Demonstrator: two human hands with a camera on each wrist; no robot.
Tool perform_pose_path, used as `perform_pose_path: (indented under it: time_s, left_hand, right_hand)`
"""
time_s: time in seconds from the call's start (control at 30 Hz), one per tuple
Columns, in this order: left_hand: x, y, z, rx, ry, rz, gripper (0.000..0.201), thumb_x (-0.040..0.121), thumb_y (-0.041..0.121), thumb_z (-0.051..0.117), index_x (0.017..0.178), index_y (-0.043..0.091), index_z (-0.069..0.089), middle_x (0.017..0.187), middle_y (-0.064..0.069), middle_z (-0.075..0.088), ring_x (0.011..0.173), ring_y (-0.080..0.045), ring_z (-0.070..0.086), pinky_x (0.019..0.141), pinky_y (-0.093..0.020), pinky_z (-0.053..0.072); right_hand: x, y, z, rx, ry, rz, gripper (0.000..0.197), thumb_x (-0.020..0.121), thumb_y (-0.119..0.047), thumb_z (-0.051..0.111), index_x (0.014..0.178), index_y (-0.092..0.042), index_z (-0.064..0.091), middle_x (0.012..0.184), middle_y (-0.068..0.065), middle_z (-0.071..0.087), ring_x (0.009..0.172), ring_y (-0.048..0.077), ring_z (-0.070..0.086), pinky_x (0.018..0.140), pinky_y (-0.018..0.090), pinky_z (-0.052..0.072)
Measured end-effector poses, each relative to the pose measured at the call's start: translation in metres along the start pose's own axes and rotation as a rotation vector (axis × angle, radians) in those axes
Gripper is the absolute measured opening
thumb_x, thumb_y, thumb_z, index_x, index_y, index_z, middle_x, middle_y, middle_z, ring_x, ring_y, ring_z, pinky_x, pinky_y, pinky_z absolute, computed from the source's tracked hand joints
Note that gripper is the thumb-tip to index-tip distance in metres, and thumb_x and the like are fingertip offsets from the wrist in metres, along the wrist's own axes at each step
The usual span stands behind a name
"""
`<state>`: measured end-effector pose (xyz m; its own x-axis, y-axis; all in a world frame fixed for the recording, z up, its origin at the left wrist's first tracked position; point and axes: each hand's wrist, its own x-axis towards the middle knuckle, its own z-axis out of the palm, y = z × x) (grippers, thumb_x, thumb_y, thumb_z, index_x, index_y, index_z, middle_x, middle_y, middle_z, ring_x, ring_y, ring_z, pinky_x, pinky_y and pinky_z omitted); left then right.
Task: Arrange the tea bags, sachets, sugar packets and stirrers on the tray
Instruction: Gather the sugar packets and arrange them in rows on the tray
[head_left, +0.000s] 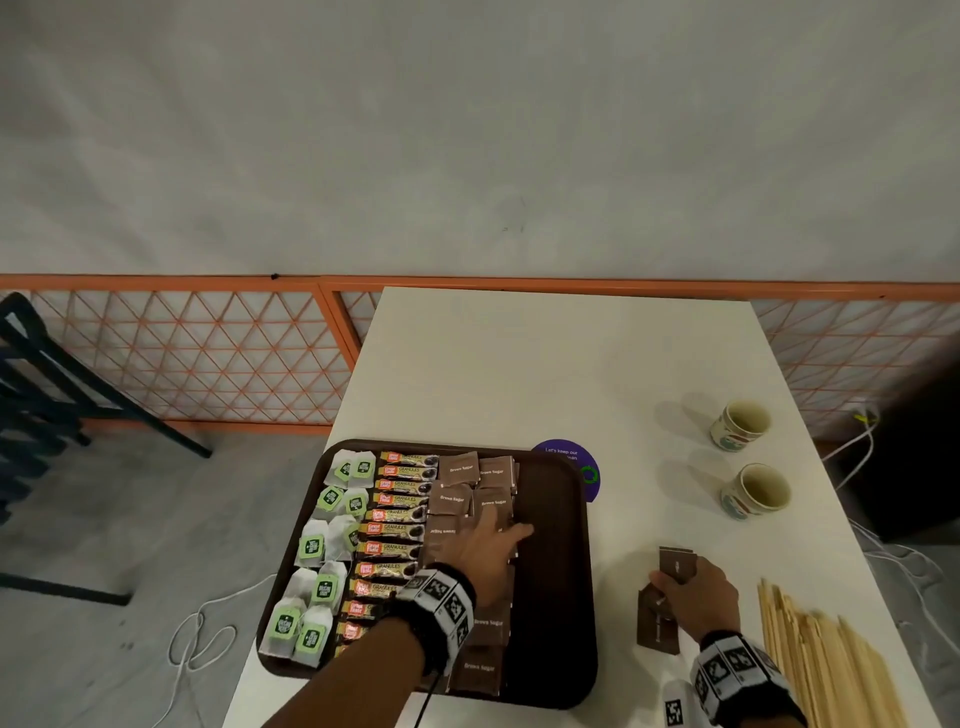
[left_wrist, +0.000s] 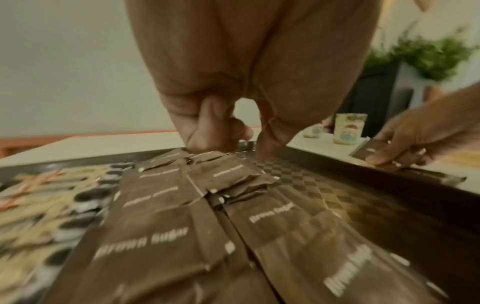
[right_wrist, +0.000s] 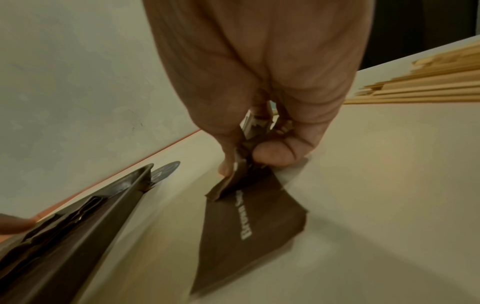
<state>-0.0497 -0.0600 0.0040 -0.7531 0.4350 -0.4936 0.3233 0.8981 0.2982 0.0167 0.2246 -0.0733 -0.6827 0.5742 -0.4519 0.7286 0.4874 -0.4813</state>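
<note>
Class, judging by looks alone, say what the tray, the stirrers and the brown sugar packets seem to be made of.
Tray: probably dark brown plastic; textured checker floor with sheen. Stirrers: pale wood; flat, matte, tan sticks. Brown sugar packets: likely matte paper; creased, printed white, crimped edges.

Both forearms are bare — each wrist wears a black band (head_left: 444, 605) carrying white blocks printed with black square markers; a thin black cable (head_left: 423, 704) hangs from the left one.

Brown checker-textured tray (head_left: 550, 571), brown packets (head_left: 457, 470)
</note>
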Motion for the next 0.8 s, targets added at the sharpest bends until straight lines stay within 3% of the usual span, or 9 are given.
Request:
perform_pose_path:
  time_s: [0.1,0.27,0.4,0.53,0.6,0.67,0.73,0.8]
  left_hand:
    - [0.009,0.002,-0.006,0.164,-0.071,0.008,0.062,0.094,0.009,0.051,0.148,0.034,0.033,0.144,-0.015,0.030,0.120,-0.043,0.049,0.099,-0.048,0.047]
    - [0.013,-0.003,-0.001,0.204,-0.040,0.030,0.059,0.089,0.006,0.054,0.140,0.032,0.041,0.139,-0.012,0.033,0.111,-0.038,0.056,0.091,-0.046,0.051]
    - [0.015,-0.006,0.002,0.118,0.004,0.054,0.070,0.088,0.001,0.050,0.144,0.039,0.033,0.135,-0.008,0.035,0.097,-0.034,0.060,0.080,-0.041,0.054]
    - [0.012,0.016,-0.002,-0.038,0.093,0.128,0.057,0.093,0.016,0.044,0.144,0.040,0.036,0.119,0.000,0.043,0.098,-0.023,0.059,0.085,-0.036,0.050]
    - [0.011,0.038,-0.004,-0.254,0.120,0.133,0.043,0.096,0.025,0.051,0.138,0.032,0.046,0.102,0.005,0.053,0.098,-0.014,0.060,0.087,-0.028,0.048]
    - [0.012,0.066,-0.006,-0.585,0.054,0.088,0.041,0.092,0.034,0.064,0.130,0.022,0.054,0.089,0.006,0.061,0.083,-0.009,0.062,0.078,-0.022,0.049]
    - [0.013,0.095,-0.005,-0.915,-0.122,0.002,0.050,0.086,0.039,0.072,0.126,0.016,0.054,0.093,0.000,0.063,0.078,-0.012,0.064,0.068,-0.025,0.053]
    - [0.013,0.118,-0.002,-1.149,-0.258,-0.048,0.049,0.086,0.031,0.074,0.125,0.010,0.053,0.098,-0.006,0.065,0.080,-0.018,0.068,0.066,-0.029,0.057]
  right_hand:
    - [-0.002,0.000,-0.001,0.002,-0.002,-0.003,0.039,0.081,-0.030,0.076,0.108,-0.005,0.063,0.109,0.017,0.068,0.102,0.036,0.061,0.089,0.039,0.047]
    - [-0.005,-0.001,-0.002,0.024,-0.011,0.002,0.037,0.081,-0.030,0.076,0.107,-0.007,0.064,0.109,0.014,0.067,0.104,0.034,0.061,0.089,0.037,0.046]
    - [-0.007,-0.002,-0.006,0.018,-0.013,-0.016,0.034,0.081,-0.031,0.076,0.104,-0.009,0.064,0.105,0.011,0.068,0.103,0.032,0.060,0.086,0.035,0.046]
    - [-0.005,0.002,-0.017,0.168,-0.005,-0.001,0.028,0.078,-0.029,0.079,0.093,-0.009,0.068,0.092,0.009,0.069,0.092,0.032,0.064,0.080,0.036,0.050]
    - [-0.008,0.002,-0.029,0.373,-0.031,0.029,0.020,0.077,-0.025,0.080,0.085,-0.010,0.070,0.086,0.012,0.073,0.078,0.027,0.066,0.075,0.043,0.057]
    - [-0.022,-0.006,-0.044,0.578,-0.117,0.004,0.011,0.082,-0.015,0.077,0.086,-0.006,0.072,0.085,0.019,0.073,0.072,0.024,0.065,0.071,0.040,0.057]
    - [-0.038,-0.017,-0.055,0.680,-0.197,-0.074,0.010,0.085,-0.012,0.074,0.087,-0.002,0.072,0.083,0.025,0.071,0.071,0.025,0.064,0.072,0.042,0.055]
    - [-0.057,-0.030,-0.063,0.716,-0.258,-0.188,0.012,0.089,-0.017,0.070,0.086,-0.005,0.073,0.082,0.022,0.071,0.071,0.029,0.064,0.072,0.044,0.053]
